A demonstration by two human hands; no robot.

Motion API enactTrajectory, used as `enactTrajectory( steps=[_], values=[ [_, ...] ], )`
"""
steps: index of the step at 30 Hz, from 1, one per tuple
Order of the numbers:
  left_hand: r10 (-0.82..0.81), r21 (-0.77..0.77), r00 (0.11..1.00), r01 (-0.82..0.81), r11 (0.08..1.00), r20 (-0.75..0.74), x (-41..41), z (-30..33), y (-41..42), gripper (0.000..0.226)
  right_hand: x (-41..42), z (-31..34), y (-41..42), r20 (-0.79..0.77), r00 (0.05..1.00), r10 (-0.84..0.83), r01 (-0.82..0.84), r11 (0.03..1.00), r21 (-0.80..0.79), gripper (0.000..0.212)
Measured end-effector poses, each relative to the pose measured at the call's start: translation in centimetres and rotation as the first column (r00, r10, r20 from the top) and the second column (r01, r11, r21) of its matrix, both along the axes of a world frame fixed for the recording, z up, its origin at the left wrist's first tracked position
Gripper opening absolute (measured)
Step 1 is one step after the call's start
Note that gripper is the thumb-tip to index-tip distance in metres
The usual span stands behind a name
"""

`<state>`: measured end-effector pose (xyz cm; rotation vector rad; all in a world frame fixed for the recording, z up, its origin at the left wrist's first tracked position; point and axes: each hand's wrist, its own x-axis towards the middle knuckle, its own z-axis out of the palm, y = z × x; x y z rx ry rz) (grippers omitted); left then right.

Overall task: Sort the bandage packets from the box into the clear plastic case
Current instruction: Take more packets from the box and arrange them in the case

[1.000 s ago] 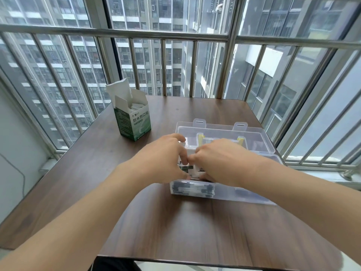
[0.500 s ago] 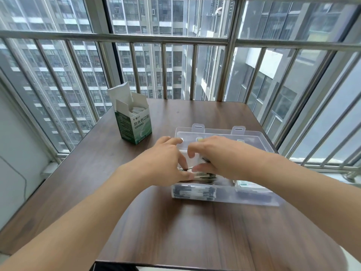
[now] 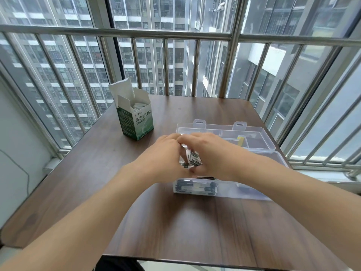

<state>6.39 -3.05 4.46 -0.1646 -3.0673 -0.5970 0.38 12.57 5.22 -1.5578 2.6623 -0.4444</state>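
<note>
A clear plastic case (image 3: 242, 189) lies open on the brown table, its lid (image 3: 224, 130) folded back. Bandage packets (image 3: 195, 186) fill its front left compartment. My left hand (image 3: 168, 153) and my right hand (image 3: 211, 151) meet above that compartment and together hold a small stack of bandage packets (image 3: 193, 158), tilted on edge; both sets of fingers curl round it. The green and white bandage box (image 3: 136, 120) stands open at the back left, with several packets showing inside.
The table (image 3: 97, 173) ends at a steel window railing (image 3: 175, 36) behind and on both sides. A yellow divider piece (image 3: 241, 139) shows inside the case's lid side. The near table edge (image 3: 195, 260) runs just below my arms.
Both hands have lifted slightly and shifted toward the case's back left, raising the stack of packets from lying flat in the compartment to tilted on edge.
</note>
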Motion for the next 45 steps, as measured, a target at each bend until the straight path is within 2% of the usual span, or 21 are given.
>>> enactTrajectory(
  steps=[3,8,14,17,20,23,26,31,34,36,38,41,45],
  values=[
    [0.008,0.029,1.000,-0.008,1.000,-0.017,0.0,0.0,0.0,0.041,-0.1,-0.1,0.4,0.058,0.998,-0.009,0.011,0.999,-0.034,0.059],
    [0.058,-0.030,0.998,-0.059,0.998,-0.023,0.2,0.4,0.0,0.043,0.1,-0.2,0.6,0.103,0.994,-0.047,0.060,0.991,-0.123,0.075],
    [0.155,-0.003,0.986,-0.156,0.988,-0.059,0.1,0.1,0.0,0.022,-0.1,-0.1,0.4,0.140,0.989,-0.044,0.058,0.994,-0.097,0.080],
    [0.188,-0.004,0.982,-0.188,0.982,-0.029,0.1,0.2,0.1,0.031,-0.1,0.2,0.2,0.126,0.991,-0.046,0.053,0.997,-0.055,0.082],
    [0.181,-0.016,0.983,-0.181,0.983,-0.018,0.0,0.4,0.1,0.039,0.1,0.4,0.3,0.114,0.991,-0.067,0.069,0.998,-0.015,0.084],
    [0.159,-0.046,0.987,-0.160,0.986,-0.012,0.0,0.7,0.2,0.043,0.2,0.4,0.7,0.186,0.978,-0.090,0.097,0.995,-0.030,0.088],
    [0.103,-0.078,0.995,-0.104,0.992,-0.012,0.2,1.0,0.5,0.036,-0.1,-0.1,1.1,0.226,0.971,-0.082,0.102,0.992,-0.078,0.091],
    [0.084,-0.108,0.996,-0.082,0.991,0.017,0.4,1.4,0.7,0.025,-0.1,0.3,1.2,0.150,0.988,-0.040,0.059,0.991,-0.123,0.082],
    [0.088,-0.138,0.996,-0.084,0.987,0.028,0.3,1.2,0.7,0.029,-0.3,1.9,2.1,0.087,0.980,-0.180,0.182,0.983,-0.017,0.064],
    [0.083,-0.163,0.996,-0.076,0.984,0.036,0.2,1.3,0.8,0.032,-0.4,3.2,3.2,-0.015,0.959,-0.284,0.284,0.951,0.123,0.045],
    [0.072,-0.195,0.996,-0.062,0.979,0.044,0.2,1.5,0.8,0.036,-0.5,3.7,3.8,-0.104,0.955,-0.279,0.296,0.927,0.231,0.036],
    [0.058,-0.243,0.997,-0.045,0.969,0.047,0.0,1.8,0.9,0.035,-0.7,3.3,3.7,-0.059,0.952,-0.300,0.303,0.898,0.320,0.042],
    [0.042,-0.288,0.999,-0.031,0.957,0.030,-0.1,1.8,1.2,0.031,-0.5,3.0,3.3,-0.012,0.943,-0.333,0.314,0.875,0.370,0.034]
  ],
)
